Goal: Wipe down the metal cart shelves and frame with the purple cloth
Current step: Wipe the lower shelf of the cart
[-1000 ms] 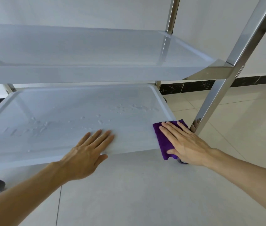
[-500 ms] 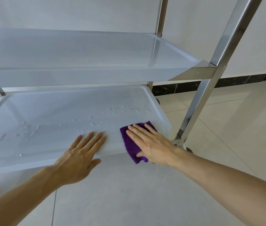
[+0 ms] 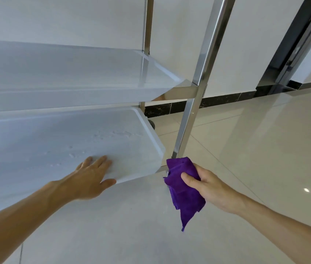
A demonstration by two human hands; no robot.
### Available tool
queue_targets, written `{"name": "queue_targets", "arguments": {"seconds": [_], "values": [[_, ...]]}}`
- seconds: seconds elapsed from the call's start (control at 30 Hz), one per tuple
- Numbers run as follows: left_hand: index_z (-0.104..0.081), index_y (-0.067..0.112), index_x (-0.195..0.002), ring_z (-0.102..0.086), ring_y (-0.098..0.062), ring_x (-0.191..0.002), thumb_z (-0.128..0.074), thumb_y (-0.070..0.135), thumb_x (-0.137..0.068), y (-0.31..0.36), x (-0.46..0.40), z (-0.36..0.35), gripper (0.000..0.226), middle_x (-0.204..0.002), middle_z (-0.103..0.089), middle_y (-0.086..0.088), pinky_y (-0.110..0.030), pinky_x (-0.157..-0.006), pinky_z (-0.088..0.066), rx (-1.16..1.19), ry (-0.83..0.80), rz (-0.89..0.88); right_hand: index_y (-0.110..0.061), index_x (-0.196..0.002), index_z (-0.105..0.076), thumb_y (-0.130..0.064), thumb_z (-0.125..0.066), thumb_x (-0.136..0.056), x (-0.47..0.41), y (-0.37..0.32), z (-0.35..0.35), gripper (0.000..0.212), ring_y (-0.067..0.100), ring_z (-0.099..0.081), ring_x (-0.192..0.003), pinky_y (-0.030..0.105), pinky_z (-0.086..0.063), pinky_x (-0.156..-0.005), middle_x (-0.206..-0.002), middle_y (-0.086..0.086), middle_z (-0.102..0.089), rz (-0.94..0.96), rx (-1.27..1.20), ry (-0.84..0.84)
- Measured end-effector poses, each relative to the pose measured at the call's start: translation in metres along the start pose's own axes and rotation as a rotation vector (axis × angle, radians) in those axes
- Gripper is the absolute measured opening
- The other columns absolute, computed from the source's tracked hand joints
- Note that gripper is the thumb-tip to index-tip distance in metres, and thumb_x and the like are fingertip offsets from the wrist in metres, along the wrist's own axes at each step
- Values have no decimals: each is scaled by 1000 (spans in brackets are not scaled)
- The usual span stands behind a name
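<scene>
Purple cloth (image 3: 184, 189) bunched in right hand (image 3: 206, 185), lower centre-right by post (image 3: 192, 111); left hand (image 3: 90, 180) flat, fingers straight, on droplet-beaded lower shelf (image 3: 55, 145).

Glossy pale tiled floor (image 3: 265, 149); white wall (image 3: 74, 20) with dark marble skirting (image 3: 221, 99); dark metal doorframe (image 3: 295, 40) at right.
</scene>
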State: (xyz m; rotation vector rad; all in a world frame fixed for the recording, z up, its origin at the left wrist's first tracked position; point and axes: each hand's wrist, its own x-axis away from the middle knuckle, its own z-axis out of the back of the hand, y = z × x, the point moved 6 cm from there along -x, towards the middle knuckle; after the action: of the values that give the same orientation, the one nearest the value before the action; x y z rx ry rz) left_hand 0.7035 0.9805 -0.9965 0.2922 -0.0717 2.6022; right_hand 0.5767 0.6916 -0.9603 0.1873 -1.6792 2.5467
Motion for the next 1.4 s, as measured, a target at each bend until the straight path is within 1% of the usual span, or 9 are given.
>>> {"name": "queue_targets", "arguments": {"seconds": [0.1,0.3,0.47,0.57,0.63,0.73,0.9,1.13,1.4], "values": [[-3,21,-156,-7,-38,-148,-29,63,-96,6,2,-6,77,-165,3,0,-42,-121,-13,-99,7,2,-21,-117,-61,-33,-53,-101,10,-7,19,22,30,-72,-97,44,-56,-87,-107,10,-74,-65,-148,95],[11,9,-154,-2,-46,-146,-24,64,-96,13,11,-9,88,-164,11,-10,-48,-120,-10,-235,25,19,-30,-121,-57,-36,-51,-101,-3,-99,46,21,12,-74,-84,20,-57,-67,-95,-7,-76,310,-130,448],[21,5,-150,6,-47,-146,-25,65,-96,15,19,-15,93,-162,20,-13,-50,-121,-3,-259,50,22,-31,-149,-27,-43,-50,-99,-28,-141,41,56,21,-66,-108,43,-54,-94,-124,1,-65,416,16,645],[25,9,-150,13,-45,-146,-27,64,-96,13,21,-16,93,-161,24,-10,-48,-122,2,-224,54,20,-23,-150,-24,-35,-54,-99,-47,-127,38,60,3,-64,-104,23,-53,-88,-130,3,-58,359,52,722],[27,10,-148,16,-45,-146,-27,63,-97,13,21,-17,92,-160,26,-10,-48,-122,4,-215,65,20,-16,-139,-35,-32,-56,-98,-56,-105,32,49,-10,-63,-84,7,-49,-69,-119,5,-61,291,26,735],[32,10,-144,18,-46,-145,-28,62,-97,15,20,-17,92,-159,27,-11,-49,-121,6,-234,72,24,-13,-132,-37,-33,-55,-99,-64,-47,9,43,15,-65,-98,31,-55,-82,-117,6,-61,93,87,637],[32,10,-144,19,-47,-145,-28,62,-97,16,20,-18,93,-159,29,-11,-50,-121,6,-243,82,34,-24,-119,-38,-33,-54,-100,-70,-14,-3,27,7,-62,-81,14,-47,-53,-107,0,-61,-17,33,562],[36,10,-140,19,-47,-145,-29,61,-97,15,14,-22,94,-159,29,-12,-51,-121,5,-222,128,46,-21,-117,-43,-33,-56,-98,-68,-99,40,26,-4,-63,-76,16,-50,-68,-95,-9,-62,263,-11,763],[40,11,-136,18,-48,-144,-30,60,-97,14,13,-23,94,-159,29,-12,-52,-121,5,-204,175,44,-13,-139,-33,-28,-55,-99,-74,-50,9,48,24,-62,-105,34,-56,-86,-123,8,-57,189,49,668]]}}
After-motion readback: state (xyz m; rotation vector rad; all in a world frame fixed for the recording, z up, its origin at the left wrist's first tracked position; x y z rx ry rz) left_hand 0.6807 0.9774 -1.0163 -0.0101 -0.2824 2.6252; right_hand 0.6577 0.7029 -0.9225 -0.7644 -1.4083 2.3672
